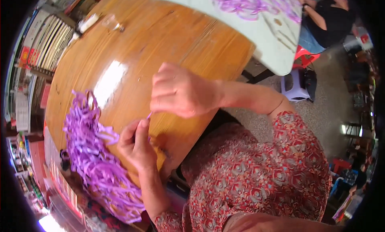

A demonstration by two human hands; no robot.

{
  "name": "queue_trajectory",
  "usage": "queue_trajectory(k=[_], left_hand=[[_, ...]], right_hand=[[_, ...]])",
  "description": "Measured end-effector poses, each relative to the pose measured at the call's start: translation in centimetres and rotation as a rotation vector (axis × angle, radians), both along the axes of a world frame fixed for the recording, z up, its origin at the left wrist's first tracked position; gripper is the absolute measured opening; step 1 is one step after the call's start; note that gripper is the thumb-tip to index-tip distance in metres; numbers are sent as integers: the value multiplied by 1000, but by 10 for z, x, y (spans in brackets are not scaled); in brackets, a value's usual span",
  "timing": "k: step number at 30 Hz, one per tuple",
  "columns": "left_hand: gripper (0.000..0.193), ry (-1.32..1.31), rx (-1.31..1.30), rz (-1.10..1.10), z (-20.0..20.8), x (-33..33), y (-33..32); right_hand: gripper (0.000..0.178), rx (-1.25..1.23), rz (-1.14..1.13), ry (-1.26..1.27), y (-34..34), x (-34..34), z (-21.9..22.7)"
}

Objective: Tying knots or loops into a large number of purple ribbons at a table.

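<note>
A thin strand of purple ribbon (149, 116) runs between my two hands, over the near part of the wooden table (160, 35). My left hand (139, 144) pinches its lower end between thumb and fingers. Above it, my right hand (182, 89) is closed in a fist, back of the hand up, and the strand enters it from below. The fingertips of the right hand are hidden. Left of my hands lies a big tangled heap of purple ribbons (94, 156), spilling over the table's left edge.
A clear glass bottle (113, 23) and a white bottle (87, 23) stand at the far left. Beyond the wooden table, a white table (276, 43) carries more purple ribbons (244, 3). A person in black (329, 19) sits there. A lilac stool (294, 85) stands on the floor.
</note>
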State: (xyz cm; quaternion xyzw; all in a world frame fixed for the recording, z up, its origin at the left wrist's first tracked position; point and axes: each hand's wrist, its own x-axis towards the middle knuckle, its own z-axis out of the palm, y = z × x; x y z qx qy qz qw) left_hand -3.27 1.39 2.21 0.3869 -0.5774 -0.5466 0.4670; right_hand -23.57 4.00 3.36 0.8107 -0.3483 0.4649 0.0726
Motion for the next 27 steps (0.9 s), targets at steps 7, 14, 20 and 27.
queue_trajectory(k=[7, 14, 20, 27], left_hand=[[9, 163, 214, -96, 4, -12, -7], [10, 250, 241, -66, 8, -7, -6], [9, 451, 158, -122, 15, 0, -5], [14, 700, 22, -386, 79, 3, -13]], right_hand=[[18, 318, 39, -243, -3, -1, 0], [28, 692, 95, -469, -1, 3, -13], [33, 861, 200, -377, 3, 35, -14], [29, 714, 490, -312, -10, 72, -7]])
